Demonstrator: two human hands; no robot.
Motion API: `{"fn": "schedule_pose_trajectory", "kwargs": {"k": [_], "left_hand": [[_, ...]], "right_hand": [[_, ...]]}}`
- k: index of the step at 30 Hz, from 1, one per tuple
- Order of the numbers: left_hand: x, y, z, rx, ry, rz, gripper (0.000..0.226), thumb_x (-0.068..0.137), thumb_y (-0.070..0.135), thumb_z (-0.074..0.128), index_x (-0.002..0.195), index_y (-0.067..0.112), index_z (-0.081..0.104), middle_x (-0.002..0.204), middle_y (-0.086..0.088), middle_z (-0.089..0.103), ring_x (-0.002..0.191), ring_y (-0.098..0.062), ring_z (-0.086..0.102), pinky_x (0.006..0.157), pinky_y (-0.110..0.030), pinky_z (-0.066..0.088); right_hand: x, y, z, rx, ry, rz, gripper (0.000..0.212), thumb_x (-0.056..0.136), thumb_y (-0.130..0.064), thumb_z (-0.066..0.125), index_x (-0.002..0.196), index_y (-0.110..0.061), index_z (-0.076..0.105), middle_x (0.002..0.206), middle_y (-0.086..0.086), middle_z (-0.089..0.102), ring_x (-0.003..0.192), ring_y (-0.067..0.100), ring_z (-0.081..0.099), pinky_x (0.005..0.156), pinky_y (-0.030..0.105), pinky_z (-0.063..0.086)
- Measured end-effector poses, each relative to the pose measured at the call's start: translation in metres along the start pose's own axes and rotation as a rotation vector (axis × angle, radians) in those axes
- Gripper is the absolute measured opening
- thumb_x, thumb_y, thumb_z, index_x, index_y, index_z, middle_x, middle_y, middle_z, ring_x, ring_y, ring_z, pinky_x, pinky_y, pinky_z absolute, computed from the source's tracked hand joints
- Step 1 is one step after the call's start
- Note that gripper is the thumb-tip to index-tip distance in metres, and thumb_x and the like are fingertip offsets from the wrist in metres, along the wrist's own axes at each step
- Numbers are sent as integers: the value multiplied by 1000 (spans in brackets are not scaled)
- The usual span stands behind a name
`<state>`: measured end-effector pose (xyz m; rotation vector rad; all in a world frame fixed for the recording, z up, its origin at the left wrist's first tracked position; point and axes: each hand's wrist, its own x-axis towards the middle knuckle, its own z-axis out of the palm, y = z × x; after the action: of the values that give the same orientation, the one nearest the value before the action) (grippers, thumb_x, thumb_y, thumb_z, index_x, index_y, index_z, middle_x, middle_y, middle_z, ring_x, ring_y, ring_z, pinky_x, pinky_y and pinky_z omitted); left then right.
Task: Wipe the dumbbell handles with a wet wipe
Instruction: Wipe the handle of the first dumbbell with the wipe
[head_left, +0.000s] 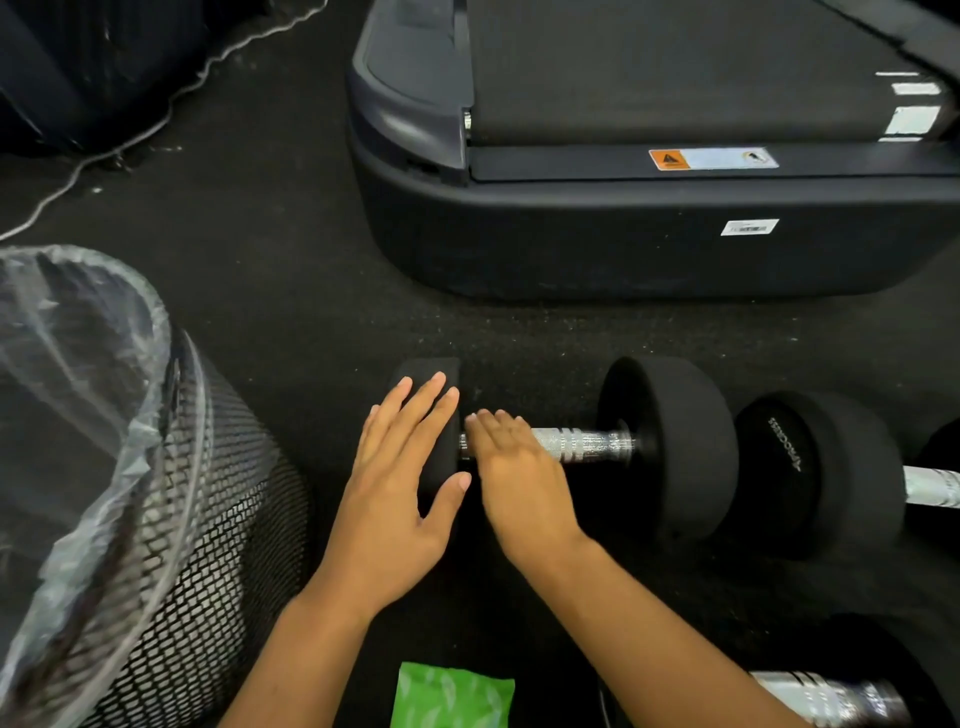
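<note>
Flat, fingers-spread left hand (402, 483) steadies the black rubber dumbbell (670, 447); at its three o'clock, right hand (511, 467) curls over the knurled chrome handle (582, 444), no wipe visible.

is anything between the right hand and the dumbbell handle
Nothing visible. The right hand already lies on the left part of the dumbbell handle, and no wipe shows under it. The left hand rests on the left weight.

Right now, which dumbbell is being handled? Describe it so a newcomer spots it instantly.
Start at the treadmill at the top; on the floor just below its base lies the dumbbell. The left hand rests on its left head, the right hand on its handle. Unlike its neighbours, hands touch it.
</note>
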<state>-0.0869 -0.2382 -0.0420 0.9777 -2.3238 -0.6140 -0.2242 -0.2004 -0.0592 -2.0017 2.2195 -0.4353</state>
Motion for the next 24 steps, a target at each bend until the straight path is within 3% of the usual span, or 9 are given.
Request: {"fn": "schedule_pose_trajectory", "kwargs": {"k": [2, 4, 8, 12, 14, 16, 18, 21, 24], "left_hand": [[0, 0, 0, -6, -2, 5, 63, 86, 38, 49, 144, 22, 31, 153, 13, 22, 143, -10, 8, 113, -51, 19], [-1, 0, -1, 0, -7, 11, 63, 87, 38, 48, 145, 23, 30, 153, 13, 21, 143, -10, 7, 114, -50, 17], [1, -1, 0, 0, -8, 6, 64, 86, 37, 49, 145, 22, 30, 153, 13, 21, 143, -10, 7, 114, -50, 16], [1, -1, -1, -29, -8, 1, 64, 85, 38, 50, 144, 23, 32, 153, 14, 22, 143, -8, 7, 115, -48, 13], [1, -1, -1, -31, -7, 3, 64, 85, 37, 52, 144, 23, 31, 153, 15, 21, 143, -8, 6, 116, -44, 9], [1, 0, -1, -30, -8, -1, 65, 85, 32, 57, 144, 23, 31, 153, 14, 21, 143, -7, 6, 116, -43, 8], [1, 0, -1, -30, -10, -9, 67, 84, 29, 59, 144, 24, 30, 153, 15, 21, 143, -5, 5, 116, -43, 7], [2, 0, -2, -37, -19, -10, 67, 84, 29, 59, 144, 25, 30, 153, 15, 21, 142, -5, 4, 116, -42, 7], [2, 1, -3, -34, -23, -5, 67, 84, 30, 59, 144, 27, 29, 153, 16, 19, 142, -4, 3, 116, -40, 6]], "right_hand": [[-9, 7, 7, -4, 37, -50, 49, 66, 1, 72, 114, 0, 63, 115, 17, 64, 109, 30, 61, 96, 40, 41], [-11, 15, 2, -33, 57, -60, 53, 66, 2, 74, 117, -2, 62, 118, 14, 63, 112, 28, 59, 98, 37, 39], [11, 6, -7, 37, 0, 22, 37, 91, -6, 44, 128, -8, 49, 129, 11, 54, 120, 25, 48, 102, 28, 31], [-5, 9, -12, 138, -29, -96, 50, 91, 0, 40, 141, -5, 35, 145, 13, 38, 137, 26, 29, 112, 24, 4], [-1, 18, -19, 137, -78, -68, 47, 91, -3, 41, 137, -10, 43, 140, 10, 46, 131, 26, 38, 113, 29, 18], [17, 20, -23, 108, -120, 3, 35, 86, -5, 46, 118, -13, 57, 115, 10, 62, 108, 30, 56, 92, 38, 43], [28, 14, -23, 89, -189, -17, 26, 82, -5, 49, 105, -12, 60, 97, 12, 65, 91, 33, 59, 76, 40, 47], [28, 26, -23, 109, -243, -50, 22, 85, -8, 48, 102, -15, 61, 91, 10, 65, 85, 29, 60, 73, 41, 49], [44, 40, -30, 141, -340, 32, 17, 88, -12, 51, 98, -18, 64, 89, 6, 64, 83, 24, 60, 73, 39, 51]]}}
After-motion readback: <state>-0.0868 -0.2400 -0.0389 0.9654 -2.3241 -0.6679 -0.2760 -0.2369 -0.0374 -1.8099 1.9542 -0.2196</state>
